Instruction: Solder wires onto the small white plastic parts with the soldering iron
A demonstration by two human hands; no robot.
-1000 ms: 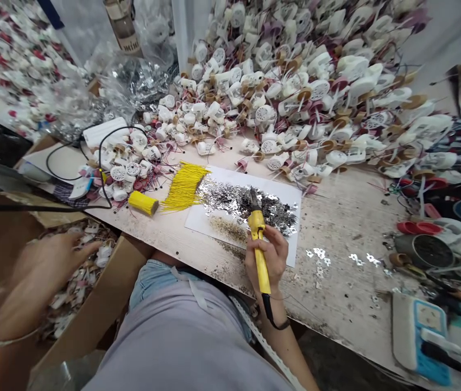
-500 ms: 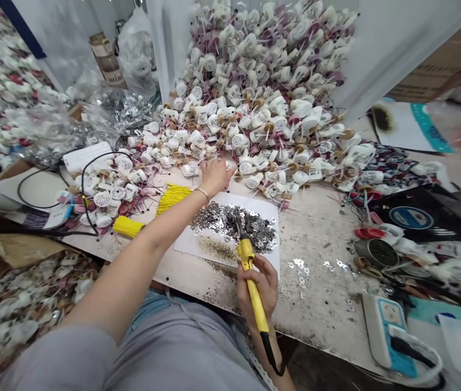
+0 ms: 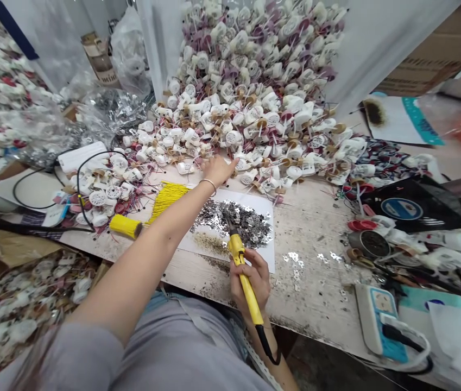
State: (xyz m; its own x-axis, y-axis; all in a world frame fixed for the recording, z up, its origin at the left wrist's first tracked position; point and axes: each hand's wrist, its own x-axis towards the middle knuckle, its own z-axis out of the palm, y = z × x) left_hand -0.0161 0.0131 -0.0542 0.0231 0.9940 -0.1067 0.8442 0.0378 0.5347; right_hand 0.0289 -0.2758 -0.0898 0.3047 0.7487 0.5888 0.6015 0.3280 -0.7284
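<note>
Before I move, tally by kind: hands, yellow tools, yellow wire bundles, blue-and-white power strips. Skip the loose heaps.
Hands: 2 (left hand, right hand)
Yellow tool: 1
Yellow wire bundles: 2 (spread bundle, rolled bundle)
Blue-and-white power strip: 1
Total: 6

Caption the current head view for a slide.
Right hand holding a yellow tool pointed at metal pieces, left hand beside the white parts.

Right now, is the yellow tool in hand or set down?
In hand: the right hand curls around the yellow tool.
</note>
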